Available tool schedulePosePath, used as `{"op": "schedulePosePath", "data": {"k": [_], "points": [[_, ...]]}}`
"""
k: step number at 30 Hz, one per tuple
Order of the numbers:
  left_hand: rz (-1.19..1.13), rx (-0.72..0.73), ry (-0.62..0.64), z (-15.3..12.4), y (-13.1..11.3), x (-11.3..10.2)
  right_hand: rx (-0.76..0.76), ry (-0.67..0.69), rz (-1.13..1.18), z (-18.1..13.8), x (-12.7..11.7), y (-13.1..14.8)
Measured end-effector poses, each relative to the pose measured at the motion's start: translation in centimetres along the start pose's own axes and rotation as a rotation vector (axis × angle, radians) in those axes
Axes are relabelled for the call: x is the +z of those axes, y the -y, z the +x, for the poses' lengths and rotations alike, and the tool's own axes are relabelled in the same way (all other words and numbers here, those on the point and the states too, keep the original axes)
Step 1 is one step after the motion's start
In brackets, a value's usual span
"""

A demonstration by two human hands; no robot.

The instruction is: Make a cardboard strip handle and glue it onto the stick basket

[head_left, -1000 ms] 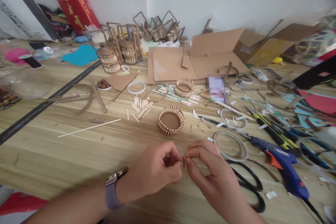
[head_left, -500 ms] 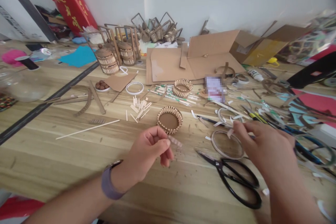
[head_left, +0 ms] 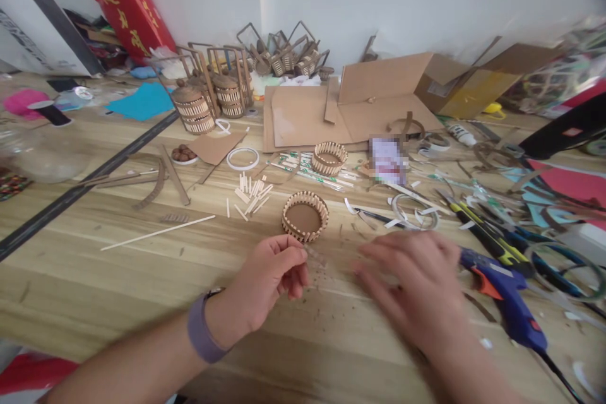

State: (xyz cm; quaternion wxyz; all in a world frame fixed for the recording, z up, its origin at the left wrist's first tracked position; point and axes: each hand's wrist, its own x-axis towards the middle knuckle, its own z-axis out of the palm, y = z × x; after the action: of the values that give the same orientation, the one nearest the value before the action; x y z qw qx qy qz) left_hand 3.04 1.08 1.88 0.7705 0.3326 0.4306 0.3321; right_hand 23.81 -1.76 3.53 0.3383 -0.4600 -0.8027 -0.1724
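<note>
Thumb and fingertips of my left hand (head_left: 272, 274) are closed on a small, pale, see-through strip (head_left: 316, 257), which sticks out to the right and is blurred. Just beyond it stands a low round basket (head_left: 305, 219) of upright wooden sticks with a brown bottom; the hand is close to its near edge. My right hand (head_left: 414, 278) hovers palm down over the table to the right of the strip, smeared by motion, its fingers pointing left. What lies under that palm is hidden. A blue glue gun (head_left: 509, 297) with an orange trigger lies right of it.
Short cut sticks (head_left: 253, 192) lie behind the left hand, with a second round basket (head_left: 330, 159) further back. Yellow-black cutters (head_left: 492, 237) and tape rings (head_left: 416, 211) crowd the right. Finished lidded baskets (head_left: 194, 110) and a flattened cardboard box (head_left: 307, 117) stand at the back.
My right hand has swept left and nearer to my left hand. The glue gun shows now; the black scissors and one ring are no longer visible. My left hand has barely shifted.
</note>
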Motion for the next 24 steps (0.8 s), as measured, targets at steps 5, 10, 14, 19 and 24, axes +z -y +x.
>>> {"op": "schedulePosePath", "data": {"k": [5,10,14,19,24], "points": [[0.018,-0.025,0.014,0.2,0.3,0.0,-0.054,-0.008,0.057,-0.2,1.9,2.7],[0.075,-0.021,-0.004,0.1,0.1,0.1,0.012,0.043,0.096,-0.2,2.5,2.3],[0.310,0.220,-0.138,-0.4,-0.6,-0.4,0.204,0.178,0.207,-0.5,3.1,1.6],[0.973,0.879,-0.304,0.0,-1.3,-1.8,0.378,0.287,0.342,-0.6,4.1,1.3],[1.434,0.999,-0.210,1.4,-1.1,-2.7,0.398,0.312,0.356,-0.4,4.8,1.5]]}}
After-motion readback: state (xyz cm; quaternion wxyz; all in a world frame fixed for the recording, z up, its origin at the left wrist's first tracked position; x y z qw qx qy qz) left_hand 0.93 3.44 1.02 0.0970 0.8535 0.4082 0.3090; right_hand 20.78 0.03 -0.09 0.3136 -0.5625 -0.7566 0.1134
